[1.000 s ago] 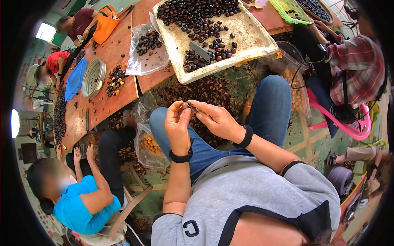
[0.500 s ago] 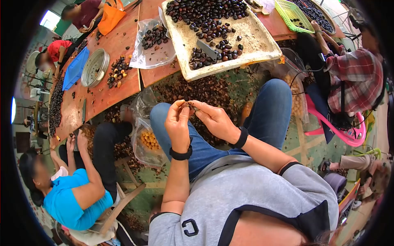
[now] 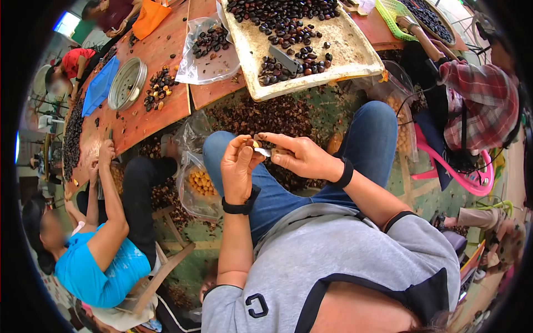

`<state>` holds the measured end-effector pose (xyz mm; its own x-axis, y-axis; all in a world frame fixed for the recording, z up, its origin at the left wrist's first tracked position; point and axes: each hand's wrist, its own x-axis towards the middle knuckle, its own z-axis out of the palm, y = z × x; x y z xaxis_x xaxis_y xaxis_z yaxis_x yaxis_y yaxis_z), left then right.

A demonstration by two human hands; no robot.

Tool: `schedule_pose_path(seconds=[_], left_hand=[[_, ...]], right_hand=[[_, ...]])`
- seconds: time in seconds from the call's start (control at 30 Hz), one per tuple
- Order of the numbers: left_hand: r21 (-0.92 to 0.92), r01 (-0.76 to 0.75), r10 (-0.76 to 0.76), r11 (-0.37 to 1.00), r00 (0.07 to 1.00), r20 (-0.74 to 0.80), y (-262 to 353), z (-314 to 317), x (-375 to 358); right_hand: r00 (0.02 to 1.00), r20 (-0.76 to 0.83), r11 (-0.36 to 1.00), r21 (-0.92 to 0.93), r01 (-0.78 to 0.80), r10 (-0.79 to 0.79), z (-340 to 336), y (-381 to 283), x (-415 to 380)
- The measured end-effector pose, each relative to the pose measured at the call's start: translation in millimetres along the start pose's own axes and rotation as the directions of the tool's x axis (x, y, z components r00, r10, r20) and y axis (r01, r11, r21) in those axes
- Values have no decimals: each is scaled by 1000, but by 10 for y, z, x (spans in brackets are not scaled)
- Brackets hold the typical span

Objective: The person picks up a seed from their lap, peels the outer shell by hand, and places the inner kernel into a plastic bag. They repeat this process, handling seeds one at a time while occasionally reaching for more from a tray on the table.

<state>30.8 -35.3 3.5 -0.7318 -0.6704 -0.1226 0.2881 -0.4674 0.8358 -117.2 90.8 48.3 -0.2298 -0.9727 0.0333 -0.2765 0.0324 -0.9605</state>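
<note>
Above my lap, my left hand (image 3: 239, 169) pinches a small dark nut with a yellow kernel (image 3: 256, 144) showing through its shell. Facing it, my right hand (image 3: 306, 159) grips a small knife whose pale, shiny blade (image 3: 263, 151) points at the nut; its handle is hidden in my fingers. The fingertips of both hands almost meet. Beyond them, a white foam tray (image 3: 355, 53) holds many dark brown nuts (image 3: 294, 25) and a grey flat-handled tool (image 3: 283, 59). Shell scraps (image 3: 266, 119) cover the floor below my hands.
On the red-brown table (image 3: 130, 130) are a clear bag of dark nuts (image 3: 189, 66), a metal bowl (image 3: 127, 83), a blue tray (image 3: 101, 86) and a green basket (image 3: 388, 11). A bag of yellow kernels (image 3: 201, 182) lies by my knee. Co-workers sit left and right.
My right hand has shifted slightly right; the blade and yellow kernel now show. The left co-worker's hands have risen to the table edge. The right co-worker's hand now reaches into the green basket.
</note>
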Motion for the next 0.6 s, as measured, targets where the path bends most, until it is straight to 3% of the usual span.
schedule_pose_path(seconds=[0.1, 0.6], left_hand=[[61, -4, 3, 998, 1000, 9, 26, 34, 0], [271, -52, 67, 961, 997, -44, 47, 244, -67]], right_hand=[[991, -55, 982, -154, 112, -122, -5, 29, 12], [948, -221, 895, -431, 114, -227, 103, -14, -108]])
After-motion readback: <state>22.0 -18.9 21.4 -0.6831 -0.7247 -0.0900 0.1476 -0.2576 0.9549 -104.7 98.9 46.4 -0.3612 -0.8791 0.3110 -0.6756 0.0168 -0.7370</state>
